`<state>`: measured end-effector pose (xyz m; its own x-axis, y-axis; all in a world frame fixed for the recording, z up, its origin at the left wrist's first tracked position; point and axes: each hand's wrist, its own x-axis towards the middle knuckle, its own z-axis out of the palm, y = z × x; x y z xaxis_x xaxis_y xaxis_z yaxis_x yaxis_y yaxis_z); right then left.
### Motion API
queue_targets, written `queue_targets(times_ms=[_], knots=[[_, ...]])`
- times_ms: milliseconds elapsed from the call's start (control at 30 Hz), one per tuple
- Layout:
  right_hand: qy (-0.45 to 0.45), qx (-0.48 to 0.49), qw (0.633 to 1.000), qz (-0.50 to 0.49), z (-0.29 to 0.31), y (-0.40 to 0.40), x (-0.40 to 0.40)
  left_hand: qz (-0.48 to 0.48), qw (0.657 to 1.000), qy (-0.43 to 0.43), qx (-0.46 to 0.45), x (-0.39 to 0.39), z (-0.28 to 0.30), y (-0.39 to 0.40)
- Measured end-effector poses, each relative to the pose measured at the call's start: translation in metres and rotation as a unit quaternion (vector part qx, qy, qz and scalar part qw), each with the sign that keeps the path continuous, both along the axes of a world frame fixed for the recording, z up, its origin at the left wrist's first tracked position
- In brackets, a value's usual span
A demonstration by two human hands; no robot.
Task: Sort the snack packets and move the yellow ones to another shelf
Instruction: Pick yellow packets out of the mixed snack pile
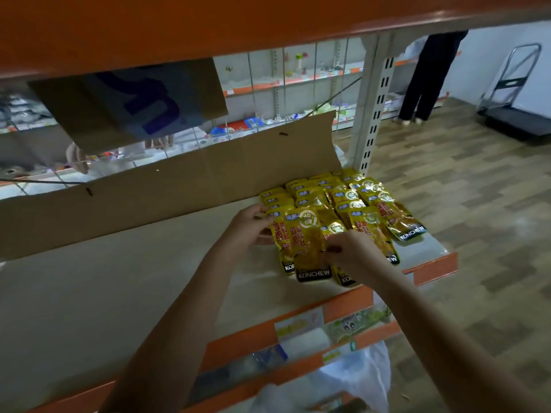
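Several yellow snack packets (pixel 351 201) marked KONCHEW lie in overlapping rows at the right end of a pale shelf (pixel 119 287). My left hand (pixel 249 223) grips the left edge of the front packets (pixel 301 242). My right hand (pixel 350 253) pinches the lower right part of the same small stack, which rests on the shelf in front of the rows. Both arms reach in from the bottom of the view.
A brown cardboard sheet (pixel 179 189) stands along the shelf's back. An orange shelf edge (pixel 268 22) hangs overhead with a cardboard box (pixel 128 105) under it. A white plastic bag (pixel 351 380) sits below. A person (pixel 429 76) and a trolley (pixel 515 93) stand on the wooden floor to the right.
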<state>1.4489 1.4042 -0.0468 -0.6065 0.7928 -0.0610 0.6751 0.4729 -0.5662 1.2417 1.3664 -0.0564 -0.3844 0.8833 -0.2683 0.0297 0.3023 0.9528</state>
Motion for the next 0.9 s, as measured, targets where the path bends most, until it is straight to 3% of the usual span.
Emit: queue_targets(times_ms=[233,900], knots=[[-0.055,0.011,0.998,0.03,0.005,0.008,-0.01,0.014,0.997,0.07,-0.001,-0.002,-0.004,0.014],[-0.081,0.034,0.996,0.016,0.002,0.016,-0.025,0.055,0.998,0.041,-0.006,-0.015,-0.02,0.027]])
